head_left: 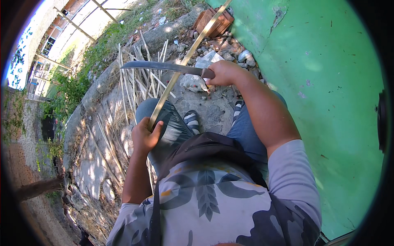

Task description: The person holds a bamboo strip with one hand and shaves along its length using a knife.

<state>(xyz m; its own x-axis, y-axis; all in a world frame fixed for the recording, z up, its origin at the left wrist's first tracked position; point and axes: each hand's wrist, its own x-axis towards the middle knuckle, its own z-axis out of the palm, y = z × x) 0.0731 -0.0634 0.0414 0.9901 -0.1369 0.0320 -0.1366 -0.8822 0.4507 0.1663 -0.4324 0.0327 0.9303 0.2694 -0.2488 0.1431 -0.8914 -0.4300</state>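
My left hand [147, 134] is closed around the lower end of a long, pale bamboo strip [184, 63], just in front of my left knee. The strip slants up and away to the right, past the top of the view. In my right hand [225, 74] is the handle of a machete [164, 67], its dark blade pointing left. The blade crosses the strip around its middle; I cannot tell whether it is cutting in or only lying against it. My right fingers wrap the handle and hide most of it.
Many thin split strips [141, 78] lie heaped on the ground to the left, with more strips [108, 143] nearer me. Rubble and stones [193, 83] and a reddish-brown brick block [214, 23] lie ahead. A green wall [328, 102] rises close on my right.
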